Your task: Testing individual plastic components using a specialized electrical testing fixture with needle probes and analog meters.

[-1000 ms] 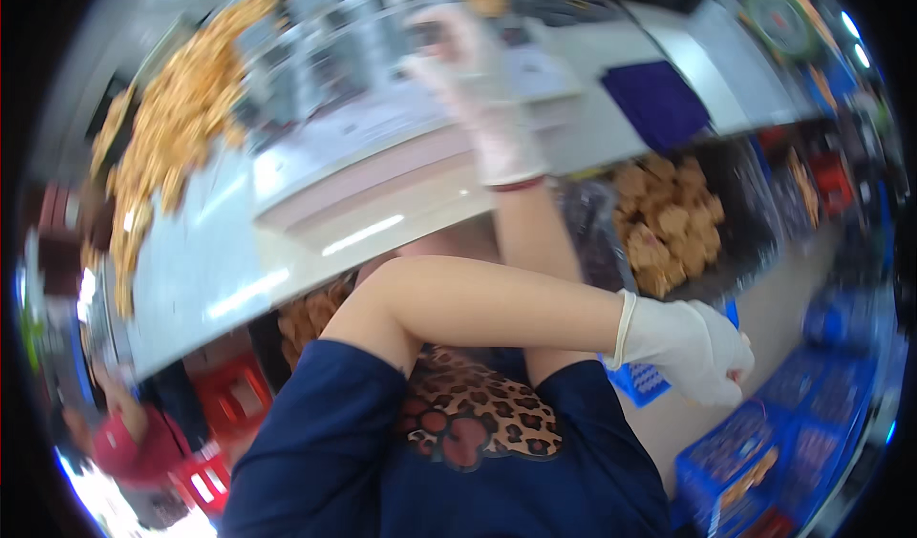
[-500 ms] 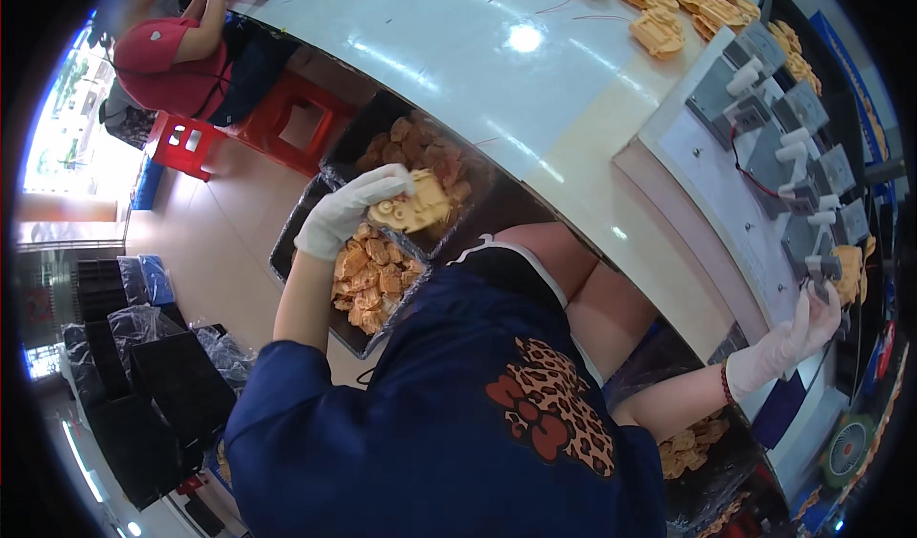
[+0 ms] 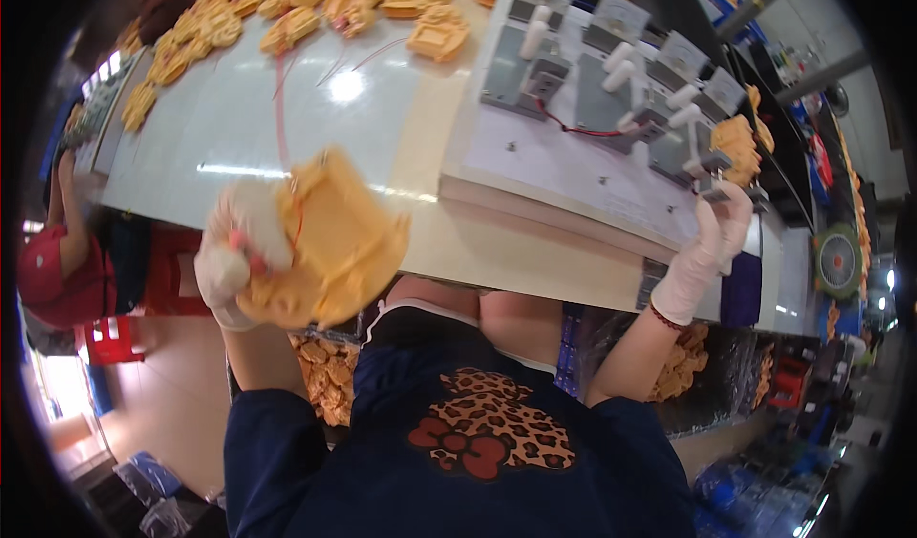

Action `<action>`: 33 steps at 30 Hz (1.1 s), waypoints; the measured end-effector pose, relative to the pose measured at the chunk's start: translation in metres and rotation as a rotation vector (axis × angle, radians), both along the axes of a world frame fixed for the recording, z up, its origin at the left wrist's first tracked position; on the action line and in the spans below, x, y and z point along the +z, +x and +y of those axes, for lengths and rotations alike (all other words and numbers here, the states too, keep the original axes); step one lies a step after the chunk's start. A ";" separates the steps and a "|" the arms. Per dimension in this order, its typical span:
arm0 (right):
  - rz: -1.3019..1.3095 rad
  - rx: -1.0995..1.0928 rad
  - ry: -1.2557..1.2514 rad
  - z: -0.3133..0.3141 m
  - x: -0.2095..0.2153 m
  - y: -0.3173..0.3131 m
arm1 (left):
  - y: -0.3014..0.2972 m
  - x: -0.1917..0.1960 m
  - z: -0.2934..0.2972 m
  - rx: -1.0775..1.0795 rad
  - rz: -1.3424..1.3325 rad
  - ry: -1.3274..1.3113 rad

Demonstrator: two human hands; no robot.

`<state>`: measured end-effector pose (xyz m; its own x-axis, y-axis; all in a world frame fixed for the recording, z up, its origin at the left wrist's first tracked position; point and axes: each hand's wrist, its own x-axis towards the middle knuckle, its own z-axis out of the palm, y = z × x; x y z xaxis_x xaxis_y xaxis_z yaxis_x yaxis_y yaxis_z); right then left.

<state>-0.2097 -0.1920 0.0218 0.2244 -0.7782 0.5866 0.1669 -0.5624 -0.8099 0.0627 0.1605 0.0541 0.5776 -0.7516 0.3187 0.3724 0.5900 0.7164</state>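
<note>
Yellow shell (image 3: pixel 349 228) raised, left hand (image 3: pixel 239 247) gripping, hollow showing, long axis slanting, right hand's (image 3: pixel 714 237) grip unclear

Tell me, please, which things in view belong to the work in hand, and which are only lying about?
Likely in the work:
tan plastic part, in the left hand
grey-and-white fixture, right hand at its end
similar tan parts on the table

Apparently just about:
dark purple sheet
green-rimmed fan
red stool
</note>
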 end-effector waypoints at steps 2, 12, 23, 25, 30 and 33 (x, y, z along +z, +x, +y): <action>0.089 -0.048 -0.051 -0.005 0.000 -0.001 | 0.005 0.042 -0.047 0.204 -0.448 0.247; 0.373 -0.051 -0.313 0.046 0.042 0.028 | -0.044 0.141 -0.270 -0.120 -1.155 0.723; 0.146 0.025 -0.159 0.057 0.020 0.070 | -0.047 0.132 -0.314 -0.141 -1.434 0.927; 0.202 0.121 -0.115 0.056 0.022 0.062 | -0.044 0.128 -0.310 -0.121 -1.479 0.873; 0.172 0.162 -0.079 0.053 0.021 0.061 | -0.021 0.110 -0.322 -0.338 -1.257 0.827; 0.178 0.154 -0.097 0.052 0.019 0.061 | -0.018 0.086 -0.313 -0.151 -1.435 0.616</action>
